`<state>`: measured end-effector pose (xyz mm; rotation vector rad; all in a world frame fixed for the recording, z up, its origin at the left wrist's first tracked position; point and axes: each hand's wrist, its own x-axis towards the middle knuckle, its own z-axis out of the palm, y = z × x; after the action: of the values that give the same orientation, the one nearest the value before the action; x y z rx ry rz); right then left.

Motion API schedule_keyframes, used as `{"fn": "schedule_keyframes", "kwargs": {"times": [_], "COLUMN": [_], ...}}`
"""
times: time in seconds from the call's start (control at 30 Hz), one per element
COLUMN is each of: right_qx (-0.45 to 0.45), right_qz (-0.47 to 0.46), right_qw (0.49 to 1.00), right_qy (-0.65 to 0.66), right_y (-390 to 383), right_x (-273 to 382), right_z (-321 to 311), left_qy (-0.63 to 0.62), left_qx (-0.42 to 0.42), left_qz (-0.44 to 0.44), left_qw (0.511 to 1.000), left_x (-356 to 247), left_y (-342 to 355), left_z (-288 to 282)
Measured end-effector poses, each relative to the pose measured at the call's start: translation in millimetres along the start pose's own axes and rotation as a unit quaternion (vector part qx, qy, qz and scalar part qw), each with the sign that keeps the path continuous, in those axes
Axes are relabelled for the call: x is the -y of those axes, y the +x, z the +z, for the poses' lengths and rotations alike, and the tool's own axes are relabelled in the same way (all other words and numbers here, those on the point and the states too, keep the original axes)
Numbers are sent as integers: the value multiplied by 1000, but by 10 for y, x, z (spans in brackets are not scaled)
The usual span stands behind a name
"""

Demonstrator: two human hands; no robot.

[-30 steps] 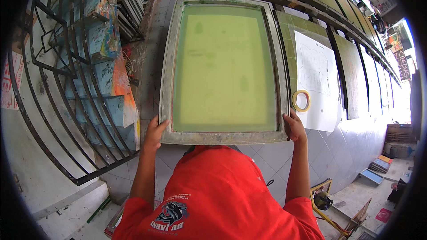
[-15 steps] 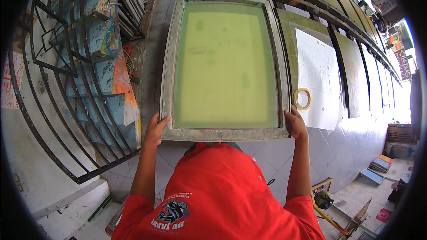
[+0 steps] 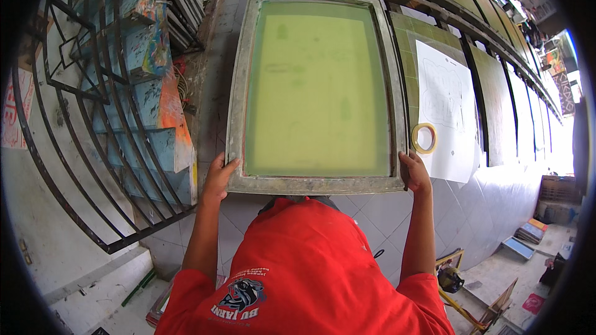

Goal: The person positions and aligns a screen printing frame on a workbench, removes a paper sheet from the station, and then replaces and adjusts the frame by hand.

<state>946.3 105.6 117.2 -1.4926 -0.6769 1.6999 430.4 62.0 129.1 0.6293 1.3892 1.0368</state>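
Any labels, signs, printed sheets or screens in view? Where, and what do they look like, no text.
White paper sheet: hangs on the tiled wall right of the frame, tall rectangle, faint line drawing.
Red-and-white sign: far left behind the metal grille, partly hidden.
Printing screen frame: held by both hands, grey rectangle, yellow-green mesh.

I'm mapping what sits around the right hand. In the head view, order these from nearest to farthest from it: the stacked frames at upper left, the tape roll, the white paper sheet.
From the right hand:
1. Tape roll, just above it, on the wall.
2. White paper sheet, up and to the right, beyond the roll.
3. Stacked frames, far across at upper left.
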Motion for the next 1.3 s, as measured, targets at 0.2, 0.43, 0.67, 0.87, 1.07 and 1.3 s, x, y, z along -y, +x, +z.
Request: {"fn": "schedule_keyframes", "kwargs": {"times": [0.2,0.43,0.67,0.87,1.07,1.3], "right_qx": [-6,-5,-49,-44,-35,-41], "right_qz": [-4,-14,16,25,5,9], "right_qw": [1000,1000,999,999,999,999], "right_qy": [16,-1,5,17,-2,-18], "right_y": [-87,0,-13,-9,97,91], "right_x": [119,10,49,66,-68,-45], "right_z": [190,46,145,176,1,11], "left_qy": [12,8,13,17,-4,-12], "left_qx": [-3,-6,-3,-3,6,6], "left_qz": [0,-1,0,1,-7,-8], "left_qw": [1000,1000,1000,1000,1000,1000], "left_x": [22,3,77,71,92,83], "left_y": [18,29,83,72,106,103], "left_z": [-39,-21,-74,-69,-79,-73]}}
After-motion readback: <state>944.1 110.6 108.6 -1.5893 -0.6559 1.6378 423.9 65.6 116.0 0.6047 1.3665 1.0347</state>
